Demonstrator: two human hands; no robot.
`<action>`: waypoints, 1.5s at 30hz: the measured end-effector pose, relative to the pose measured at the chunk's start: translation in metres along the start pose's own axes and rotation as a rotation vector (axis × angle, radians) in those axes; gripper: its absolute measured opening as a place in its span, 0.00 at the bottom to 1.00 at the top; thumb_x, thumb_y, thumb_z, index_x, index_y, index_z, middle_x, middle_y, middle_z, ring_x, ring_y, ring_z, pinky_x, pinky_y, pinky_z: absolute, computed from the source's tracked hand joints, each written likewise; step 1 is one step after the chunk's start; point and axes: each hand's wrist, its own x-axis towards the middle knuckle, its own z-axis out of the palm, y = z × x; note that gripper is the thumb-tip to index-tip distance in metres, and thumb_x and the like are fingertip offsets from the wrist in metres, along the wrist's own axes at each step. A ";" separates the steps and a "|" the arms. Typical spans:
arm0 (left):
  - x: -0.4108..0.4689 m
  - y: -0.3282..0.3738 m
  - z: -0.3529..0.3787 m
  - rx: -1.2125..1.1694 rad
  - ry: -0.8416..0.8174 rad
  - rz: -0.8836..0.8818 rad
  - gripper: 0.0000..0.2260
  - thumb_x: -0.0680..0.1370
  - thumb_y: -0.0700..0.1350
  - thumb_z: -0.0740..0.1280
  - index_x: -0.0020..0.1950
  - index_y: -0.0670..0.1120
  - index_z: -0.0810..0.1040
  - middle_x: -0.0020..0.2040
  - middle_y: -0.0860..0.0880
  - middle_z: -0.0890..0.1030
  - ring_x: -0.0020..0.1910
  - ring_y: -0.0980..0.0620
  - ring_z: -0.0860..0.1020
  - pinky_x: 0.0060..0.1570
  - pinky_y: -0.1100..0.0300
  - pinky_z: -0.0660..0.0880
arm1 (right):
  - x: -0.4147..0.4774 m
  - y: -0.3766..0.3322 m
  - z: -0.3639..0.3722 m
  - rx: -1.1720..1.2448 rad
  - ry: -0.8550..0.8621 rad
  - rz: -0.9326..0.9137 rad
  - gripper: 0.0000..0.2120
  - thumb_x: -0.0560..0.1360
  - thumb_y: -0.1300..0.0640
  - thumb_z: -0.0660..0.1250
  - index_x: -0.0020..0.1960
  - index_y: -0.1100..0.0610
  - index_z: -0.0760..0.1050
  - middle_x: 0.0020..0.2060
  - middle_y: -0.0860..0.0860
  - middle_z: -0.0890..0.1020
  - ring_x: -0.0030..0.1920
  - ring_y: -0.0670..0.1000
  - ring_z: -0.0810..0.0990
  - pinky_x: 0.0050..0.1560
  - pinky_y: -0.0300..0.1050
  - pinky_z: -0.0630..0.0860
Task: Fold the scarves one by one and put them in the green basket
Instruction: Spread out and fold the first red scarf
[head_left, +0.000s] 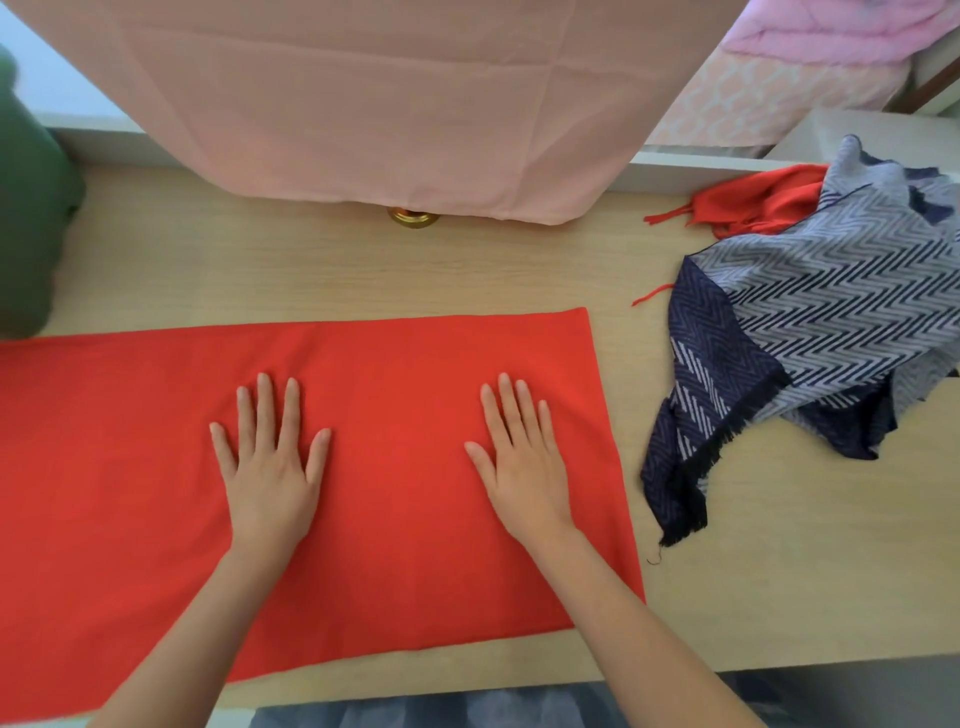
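Note:
A red scarf (395, 395) lies spread flat across the wooden table (779, 597), running off the left edge of the view. My left hand (270, 467) rests palm down on it with fingers straight and spread. My right hand (524, 467) presses flat on the scarf further right, fingers straight. A crumpled grey and navy zigzag scarf (810, 332) lies at the right, and another red scarf (753, 205) with fringe lies behind it. The green basket (31, 228) stands at the far left edge, only partly in view.
A pink cloth (389, 104) hangs over the back of the table, with a small brass object (413, 217) under its hem. Pink bedding (810, 67) shows at the back right. The table's front edge runs along the bottom.

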 end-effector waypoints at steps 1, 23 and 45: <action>0.003 -0.002 0.000 0.004 0.004 -0.012 0.31 0.79 0.61 0.47 0.79 0.48 0.54 0.79 0.46 0.53 0.78 0.45 0.48 0.73 0.40 0.44 | 0.000 0.004 0.003 -0.017 0.002 -0.006 0.28 0.81 0.43 0.49 0.78 0.54 0.54 0.77 0.52 0.55 0.77 0.53 0.51 0.74 0.53 0.53; 0.061 0.017 -0.010 -0.115 0.115 -0.014 0.28 0.80 0.55 0.50 0.78 0.44 0.57 0.78 0.40 0.53 0.78 0.43 0.49 0.73 0.38 0.43 | 0.010 0.095 -0.040 0.377 0.359 0.581 0.32 0.77 0.52 0.66 0.74 0.64 0.58 0.65 0.64 0.65 0.65 0.63 0.65 0.68 0.56 0.61; -0.012 0.120 0.017 -0.104 0.030 0.241 0.25 0.80 0.52 0.51 0.77 0.46 0.61 0.77 0.44 0.60 0.77 0.45 0.54 0.74 0.43 0.49 | 0.060 0.142 -0.063 0.390 0.193 0.443 0.24 0.73 0.50 0.71 0.64 0.61 0.70 0.58 0.57 0.71 0.59 0.57 0.70 0.61 0.48 0.67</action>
